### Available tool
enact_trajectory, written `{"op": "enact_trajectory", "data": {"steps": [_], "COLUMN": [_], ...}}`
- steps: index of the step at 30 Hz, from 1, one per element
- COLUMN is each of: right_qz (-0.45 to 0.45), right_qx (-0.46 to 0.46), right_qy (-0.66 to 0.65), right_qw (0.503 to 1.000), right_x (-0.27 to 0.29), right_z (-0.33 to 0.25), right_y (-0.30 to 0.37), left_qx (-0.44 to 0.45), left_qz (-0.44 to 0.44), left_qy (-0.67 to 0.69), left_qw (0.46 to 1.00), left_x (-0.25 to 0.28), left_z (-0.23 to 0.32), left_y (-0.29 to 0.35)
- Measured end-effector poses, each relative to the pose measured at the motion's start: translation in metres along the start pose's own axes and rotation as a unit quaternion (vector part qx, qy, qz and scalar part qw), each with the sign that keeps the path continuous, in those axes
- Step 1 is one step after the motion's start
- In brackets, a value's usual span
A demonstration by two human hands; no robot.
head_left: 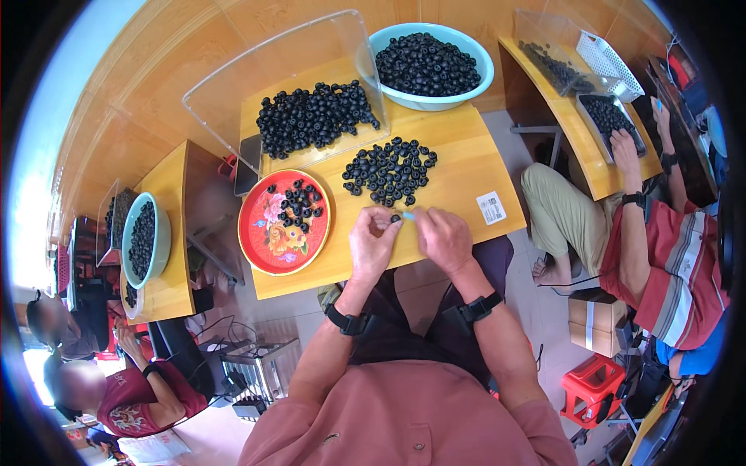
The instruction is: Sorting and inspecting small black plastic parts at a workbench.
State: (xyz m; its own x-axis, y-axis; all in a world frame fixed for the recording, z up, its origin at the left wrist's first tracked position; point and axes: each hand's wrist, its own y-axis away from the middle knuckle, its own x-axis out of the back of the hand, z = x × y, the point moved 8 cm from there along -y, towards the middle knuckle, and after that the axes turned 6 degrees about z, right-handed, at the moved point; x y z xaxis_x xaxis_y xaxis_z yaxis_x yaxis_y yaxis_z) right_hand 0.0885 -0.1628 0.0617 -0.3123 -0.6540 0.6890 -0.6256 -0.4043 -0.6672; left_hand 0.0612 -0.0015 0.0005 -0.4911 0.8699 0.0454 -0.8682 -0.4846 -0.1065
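Pinched in the fingers of my left hand (pixel 371 245) is a small round black part (pixel 395 218), like a ring or bead. My right hand (pixel 445 242) grips a small light-blue piece (pixel 408 215), its tip close beside that part; most of it is hidden by the fingers, and whether it touches cannot be made out. Just beyond both hands lies a loose pile of similar black parts (pixel 392 169) on the wooden table (pixel 458 163). To the left, a red flowered tray (pixel 254 247) carries a smaller group of these parts.
A clear plastic bin (pixel 272 58) holding many black parts lies at the far left of the table, next to a light-blue basin (pixel 423 103) heaped with more. A white label (pixel 490 208) is stuck at right. Other people work at side tables; a red stool (pixel 594 388) stands lower right.
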Motion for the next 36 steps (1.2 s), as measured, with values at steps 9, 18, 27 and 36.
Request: {"op": "enact_trajectory", "data": {"steps": [9,18,27,36], "right_qz": [0.001,-0.002,0.000,0.028], "right_qx": [-0.021,-0.022,-0.037,-0.043], "right_qy": [0.024,0.030,0.018,0.005], "right_qw": [1.000,0.999,0.999,0.999], "right_x": [0.003,0.000,0.002,0.006], "right_z": [0.001,-0.001,0.005,0.005], "right_y": [-0.003,-0.004,-0.001,-0.002], "left_qx": [-0.025,-0.123,-0.148,-0.125], "left_qz": [0.005,-0.002,0.025,0.125], "left_qy": [0.007,-0.124,-0.096,-0.324], "left_qw": [1.000,0.985,0.984,0.930], "left_x": [0.001,0.004,0.014,0.127], "left_z": [0.010,0.035,0.055,0.081], "left_y": [0.001,0.001,0.005,-0.045]}}
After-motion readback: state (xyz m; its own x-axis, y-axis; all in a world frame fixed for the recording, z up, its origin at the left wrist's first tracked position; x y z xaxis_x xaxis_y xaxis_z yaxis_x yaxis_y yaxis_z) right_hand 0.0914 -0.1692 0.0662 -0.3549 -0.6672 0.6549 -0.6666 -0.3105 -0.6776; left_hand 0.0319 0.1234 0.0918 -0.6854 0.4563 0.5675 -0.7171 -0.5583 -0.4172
